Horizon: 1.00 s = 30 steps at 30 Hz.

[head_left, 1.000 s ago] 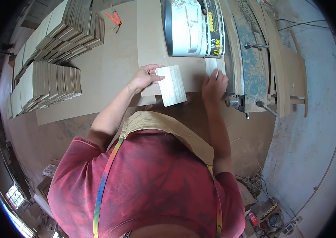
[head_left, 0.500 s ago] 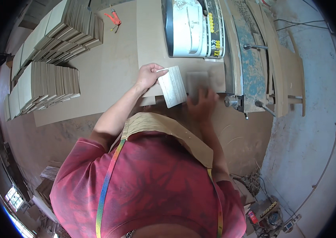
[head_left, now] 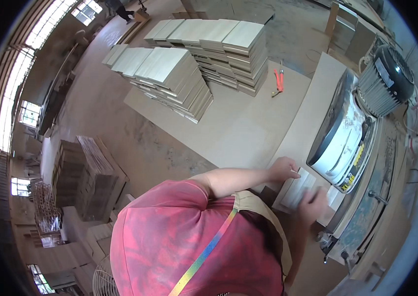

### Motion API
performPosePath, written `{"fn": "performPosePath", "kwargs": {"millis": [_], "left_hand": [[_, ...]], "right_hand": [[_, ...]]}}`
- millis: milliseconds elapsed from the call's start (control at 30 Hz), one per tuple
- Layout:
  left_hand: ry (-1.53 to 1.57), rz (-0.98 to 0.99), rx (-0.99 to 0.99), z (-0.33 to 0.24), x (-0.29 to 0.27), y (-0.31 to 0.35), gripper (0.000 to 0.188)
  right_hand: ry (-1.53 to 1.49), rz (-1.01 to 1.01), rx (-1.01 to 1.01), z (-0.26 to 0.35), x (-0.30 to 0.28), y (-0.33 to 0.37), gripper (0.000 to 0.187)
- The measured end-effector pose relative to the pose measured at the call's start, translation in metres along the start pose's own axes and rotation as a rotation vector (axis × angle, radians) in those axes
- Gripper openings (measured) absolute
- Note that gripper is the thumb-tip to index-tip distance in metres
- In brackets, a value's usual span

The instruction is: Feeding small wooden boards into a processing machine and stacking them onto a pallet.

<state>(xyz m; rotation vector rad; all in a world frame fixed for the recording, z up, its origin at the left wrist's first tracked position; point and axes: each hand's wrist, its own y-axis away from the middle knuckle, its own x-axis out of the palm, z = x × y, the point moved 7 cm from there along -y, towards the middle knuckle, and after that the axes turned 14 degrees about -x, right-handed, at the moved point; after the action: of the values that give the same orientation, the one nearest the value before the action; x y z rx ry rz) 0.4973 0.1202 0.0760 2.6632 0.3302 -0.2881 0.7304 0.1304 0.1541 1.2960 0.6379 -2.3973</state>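
Note:
My left hand [head_left: 284, 169] pinches the upper left corner of a thin, pale wooden board [head_left: 308, 178], just in front of the machine. Over the board's right side is my right hand [head_left: 313, 203], its fingers smeared by motion; whether it holds anything cannot be made out. To the right of that hand, a pale flat piece [head_left: 336, 198] lies by the machine's lower end. The machine has a white, rounded housing [head_left: 338, 148] with a dark finned motor [head_left: 385, 74] behind it.
Tall stacks of thin wooden boards [head_left: 169, 69] stand on the brown sheet tabletop [head_left: 238, 133]. Red-handled pliers [head_left: 279, 81] lie beside them. A worn blue metal bed with a lever [head_left: 377, 197] borders the machine on the right. More stacked wood [head_left: 88, 172] sits on the floor at left.
My view has swung left, bringing the board stacks and workshop floor into sight. The board has come close to the machine's front. A dark block by my right hand no longer shows clearly.

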Motion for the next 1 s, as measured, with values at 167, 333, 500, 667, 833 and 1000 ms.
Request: {"fn": "performPosePath", "kwargs": {"millis": [167,333,500,667,833,1000], "left_hand": [[-0.072,0.031,0.062,-0.028,0.016,0.018,0.028],[0.204,0.312,-0.331,0.008,-0.007,0.008,0.015],[0.064,0.337,-0.314,-0.045,-0.028,0.037,0.009],[0.172,0.478,-0.377,-0.033,-0.015,0.032,0.015],[0.252,0.437,-0.407,-0.042,-0.001,0.028,0.018],[0.388,0.412,-0.45,-0.032,0.023,0.056,0.019]], "right_hand": [[0.204,-0.205,-0.165,0.031,0.02,0.065,0.071],[0.379,-0.232,-0.114,0.02,-0.004,0.104,0.071],[0.541,-0.267,0.091,0.001,-0.045,0.082,0.055],[0.513,-0.304,0.07,-0.032,-0.038,0.04,0.047],[0.318,-0.378,0.165,-0.052,-0.046,0.009,0.055],[-0.015,-0.112,-0.008,0.07,-0.034,0.063,0.078]]}}
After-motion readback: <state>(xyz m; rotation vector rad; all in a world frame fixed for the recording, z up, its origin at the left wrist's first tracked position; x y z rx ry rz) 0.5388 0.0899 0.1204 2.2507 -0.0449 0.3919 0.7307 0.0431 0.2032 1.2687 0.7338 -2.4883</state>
